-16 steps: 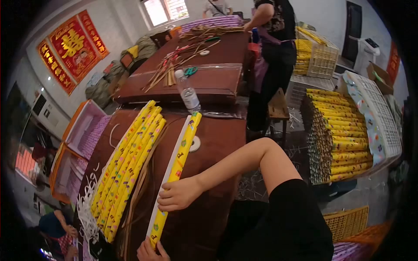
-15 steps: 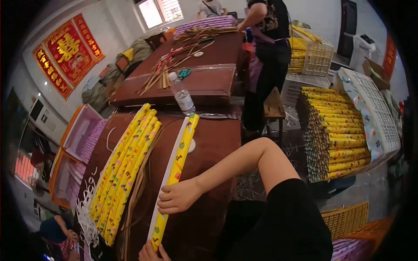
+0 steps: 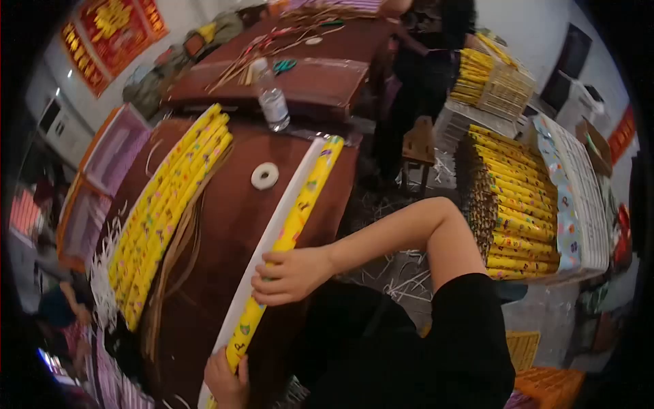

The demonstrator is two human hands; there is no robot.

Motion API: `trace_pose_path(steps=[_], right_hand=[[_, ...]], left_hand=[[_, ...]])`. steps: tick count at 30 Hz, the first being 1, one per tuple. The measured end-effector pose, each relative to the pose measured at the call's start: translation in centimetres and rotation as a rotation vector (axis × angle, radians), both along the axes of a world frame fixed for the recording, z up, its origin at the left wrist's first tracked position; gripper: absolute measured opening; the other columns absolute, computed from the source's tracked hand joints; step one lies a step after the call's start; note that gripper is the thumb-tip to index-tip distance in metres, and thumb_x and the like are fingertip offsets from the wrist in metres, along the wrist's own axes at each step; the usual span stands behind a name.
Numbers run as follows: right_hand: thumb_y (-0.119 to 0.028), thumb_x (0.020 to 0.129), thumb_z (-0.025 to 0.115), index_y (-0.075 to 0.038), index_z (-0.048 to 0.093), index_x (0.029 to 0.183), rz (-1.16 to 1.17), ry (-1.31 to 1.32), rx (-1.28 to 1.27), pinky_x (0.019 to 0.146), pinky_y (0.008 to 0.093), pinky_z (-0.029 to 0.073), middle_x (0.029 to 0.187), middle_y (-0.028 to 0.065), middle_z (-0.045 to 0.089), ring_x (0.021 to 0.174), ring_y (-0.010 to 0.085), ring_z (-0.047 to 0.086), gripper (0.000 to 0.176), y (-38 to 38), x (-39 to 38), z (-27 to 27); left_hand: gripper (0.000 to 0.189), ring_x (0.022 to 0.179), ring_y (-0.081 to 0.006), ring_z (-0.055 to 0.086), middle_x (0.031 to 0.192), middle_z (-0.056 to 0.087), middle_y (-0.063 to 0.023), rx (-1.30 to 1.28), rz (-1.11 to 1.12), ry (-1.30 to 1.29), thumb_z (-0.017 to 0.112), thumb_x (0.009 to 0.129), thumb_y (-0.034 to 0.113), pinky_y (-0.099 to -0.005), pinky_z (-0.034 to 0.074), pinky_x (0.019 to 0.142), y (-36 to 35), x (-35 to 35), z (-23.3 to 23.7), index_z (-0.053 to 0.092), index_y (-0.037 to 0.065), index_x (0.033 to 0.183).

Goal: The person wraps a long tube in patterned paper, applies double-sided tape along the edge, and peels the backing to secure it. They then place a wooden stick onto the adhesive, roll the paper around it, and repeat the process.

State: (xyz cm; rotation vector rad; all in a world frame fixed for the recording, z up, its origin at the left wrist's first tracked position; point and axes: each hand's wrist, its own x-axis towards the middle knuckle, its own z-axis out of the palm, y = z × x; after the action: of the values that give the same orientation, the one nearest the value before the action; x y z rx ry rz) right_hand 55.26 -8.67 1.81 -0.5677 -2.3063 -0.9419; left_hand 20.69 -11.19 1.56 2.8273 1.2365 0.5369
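A long roll of yellow patterned wrapping paper [image 3: 303,208] slants across the brown table, a white strip showing along its left side. My right hand [image 3: 289,275] lies across the middle of the roll, fingers curled over it. Lower down, my left hand [image 3: 227,380] grips the near end, thumb on one side and fingers on the other. To the left, several finished-looking yellow rolls [image 3: 174,204] lie side by side. Brown flat strips [image 3: 178,255] run along them. A white ring-shaped tape roll [image 3: 264,176] sits on the table left of the held roll.
A water bottle [image 3: 274,105] stands at the far edge. Scissors [image 3: 285,66] and loose strips lie on the table beyond. A person in dark clothes [image 3: 412,88] stands there. At right, a white crate [image 3: 579,204] holds many yellow rolls; a wooden stool [image 3: 418,143] is nearby.
The camera view has shifted. The held roll is now farther right on the table, near its edge, and more white strip shows. The tape roll, partly hidden before, is uncovered. Both hands stay on the roll.
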Motion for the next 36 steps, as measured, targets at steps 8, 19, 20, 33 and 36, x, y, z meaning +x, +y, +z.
trace_pose_path(steps=[8, 19, 20, 33, 36], right_hand=[[-0.041, 0.082, 0.069, -0.009, 0.057, 0.109, 0.005, -0.118, -0.747, 0.078, 0.0338, 0.044, 0.087, 0.0031, 0.054, 0.085, 0.0205, 0.057, 0.044, -0.2, 3.9, -3.2], [-0.043, 0.081, 0.062, -0.003, 0.056, 0.100, 0.005, -0.342, -0.579, 0.069, 0.0368, 0.047, 0.085, 0.0068, 0.054, 0.078, 0.0248, 0.057, 0.044, 5.5, 9.1, -2.4], [-0.047, 0.081, 0.064, -0.003, 0.057, 0.097, 0.013, -0.332, -0.570, 0.067, 0.0368, 0.047, 0.082, 0.0068, 0.054, 0.075, 0.0250, 0.058, 0.047, 6.3, 9.8, -2.9], [-0.046, 0.082, 0.067, -0.012, 0.057, 0.092, -0.017, -0.305, -0.597, 0.064, 0.0334, 0.048, 0.076, 0.0008, 0.052, 0.071, 0.0187, 0.057, 0.037, 6.8, 10.7, -3.7], [-0.043, 0.081, 0.069, -0.011, 0.057, 0.087, 0.075, -0.237, -0.528, 0.066, 0.0337, 0.046, 0.078, 0.0025, 0.054, 0.074, 0.0203, 0.055, 0.035, 7.2, 10.0, -3.2]], left_hand=[[0.034, 0.059, -0.0270, 0.052, 0.071, 0.052, -0.0118, 0.082, -0.028, 0.138, 0.070, 0.069, 0.009, -0.0367, 0.046, 0.055, -2.1, -1.0, -1.0, 0.062, -0.003, 0.099], [0.048, 0.071, -0.0234, 0.055, 0.083, 0.054, -0.0079, 0.145, 0.108, 0.056, 0.079, 0.072, 0.026, -0.0335, 0.047, 0.062, -2.0, 2.9, -4.2, 0.064, 0.001, 0.109], [0.047, 0.071, -0.0222, 0.055, 0.081, 0.053, -0.0069, 0.160, 0.119, 0.029, 0.079, 0.073, 0.027, -0.0327, 0.047, 0.061, -2.0, 3.4, -4.3, 0.064, 0.002, 0.109], [0.045, 0.078, -0.0277, 0.054, 0.089, 0.056, -0.0110, 0.019, 0.109, -0.040, 0.081, 0.071, 0.019, -0.0372, 0.047, 0.067, -1.4, 6.1, -4.4, 0.064, 0.001, 0.108], [0.045, 0.077, -0.0269, 0.054, 0.087, 0.056, -0.0096, 0.045, 0.108, -0.055, 0.081, 0.071, 0.020, -0.0360, 0.047, 0.066, -1.0, 6.3, -4.3, 0.064, 0.001, 0.108]])
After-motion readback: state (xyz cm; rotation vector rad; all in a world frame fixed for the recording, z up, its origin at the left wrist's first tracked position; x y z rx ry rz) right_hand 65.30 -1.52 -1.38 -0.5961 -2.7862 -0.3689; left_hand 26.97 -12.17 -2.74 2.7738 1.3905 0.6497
